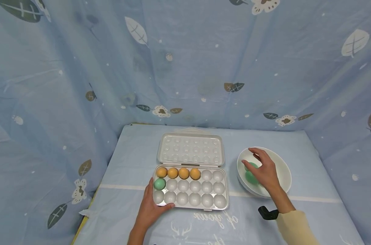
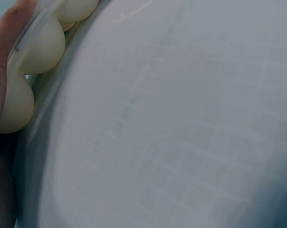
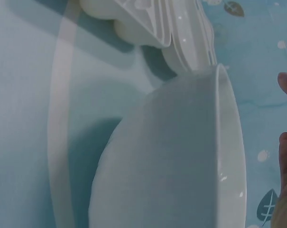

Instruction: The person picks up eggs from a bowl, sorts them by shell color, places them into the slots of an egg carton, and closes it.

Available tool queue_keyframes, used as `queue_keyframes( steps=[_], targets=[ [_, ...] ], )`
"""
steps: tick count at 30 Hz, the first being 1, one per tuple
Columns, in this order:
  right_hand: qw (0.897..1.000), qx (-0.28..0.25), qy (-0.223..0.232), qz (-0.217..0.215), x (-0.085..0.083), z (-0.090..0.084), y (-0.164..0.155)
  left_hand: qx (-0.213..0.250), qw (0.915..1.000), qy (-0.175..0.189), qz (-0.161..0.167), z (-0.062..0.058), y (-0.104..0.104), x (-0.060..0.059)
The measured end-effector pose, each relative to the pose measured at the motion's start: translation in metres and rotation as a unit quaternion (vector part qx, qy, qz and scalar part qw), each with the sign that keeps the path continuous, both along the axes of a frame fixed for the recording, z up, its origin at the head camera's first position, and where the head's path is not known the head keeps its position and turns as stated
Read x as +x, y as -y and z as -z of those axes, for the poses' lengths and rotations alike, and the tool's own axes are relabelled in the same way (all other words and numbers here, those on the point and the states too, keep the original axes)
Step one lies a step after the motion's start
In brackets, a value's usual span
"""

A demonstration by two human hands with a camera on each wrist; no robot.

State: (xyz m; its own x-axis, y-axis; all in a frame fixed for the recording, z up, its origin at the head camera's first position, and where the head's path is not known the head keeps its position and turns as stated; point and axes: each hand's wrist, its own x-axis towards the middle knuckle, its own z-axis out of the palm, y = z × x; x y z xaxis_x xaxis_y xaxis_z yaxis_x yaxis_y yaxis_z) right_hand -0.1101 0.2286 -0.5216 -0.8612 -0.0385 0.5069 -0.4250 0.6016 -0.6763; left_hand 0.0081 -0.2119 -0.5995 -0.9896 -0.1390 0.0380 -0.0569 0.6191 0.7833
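Note:
My left hand [image 1: 150, 211] holds the near left corner of an egg carton [image 1: 223, 201], fingers along its left side and thumb at the front edge. In the left wrist view, pale rounded cups [image 2: 43, 45] bulge beneath the carton's rim beside that hand. Several orange balls [image 1: 183, 173] sit in the carton's back row, and a green ball [image 1: 159, 184] fills the leftmost cup of the middle row. Over a white bowl [image 1: 283, 170], my right hand [image 1: 266, 172] hovers with thumb and fingers spread apart, nothing between them. Green balls [image 1: 251, 177] lie in the bowl, partly behind this hand.
The carton's lid [image 1: 190, 149] lies folded back behind it. A small black object [image 1: 268, 213] is on the table in front of the bowl, by the right sleeve [image 1: 296, 227]. Patterned blue cloth [image 1: 200, 61] hangs behind the table and at both sides.

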Motion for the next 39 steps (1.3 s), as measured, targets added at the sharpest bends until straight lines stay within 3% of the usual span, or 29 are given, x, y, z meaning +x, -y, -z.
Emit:
queue_keyframes(
  steps=[10, 24, 33, 39],
  targets=[
    [0.997, 0.029, 0.076, 0.020, 0.003, 0.015, -0.016, -0.002, 1.0000, -0.005, 0.001, 0.001, 0.000, 0.000],
    [0.978, 0.067, 0.196, 0.027, -0.001, 0.028, -0.027, 0.016, 0.9998, 0.005, 0.007, -0.002, 0.001, 0.000],
    [0.966, 0.101, 0.236, 0.021, -0.003, 0.034, -0.029, 0.018, 0.9997, 0.017, 0.008, 0.000, 0.002, -0.001],
    [0.962, 0.119, 0.246, 0.016, -0.003, 0.035, -0.028, 0.007, 1.0000, 0.005, 0.004, 0.001, 0.001, 0.000]
  ],
)
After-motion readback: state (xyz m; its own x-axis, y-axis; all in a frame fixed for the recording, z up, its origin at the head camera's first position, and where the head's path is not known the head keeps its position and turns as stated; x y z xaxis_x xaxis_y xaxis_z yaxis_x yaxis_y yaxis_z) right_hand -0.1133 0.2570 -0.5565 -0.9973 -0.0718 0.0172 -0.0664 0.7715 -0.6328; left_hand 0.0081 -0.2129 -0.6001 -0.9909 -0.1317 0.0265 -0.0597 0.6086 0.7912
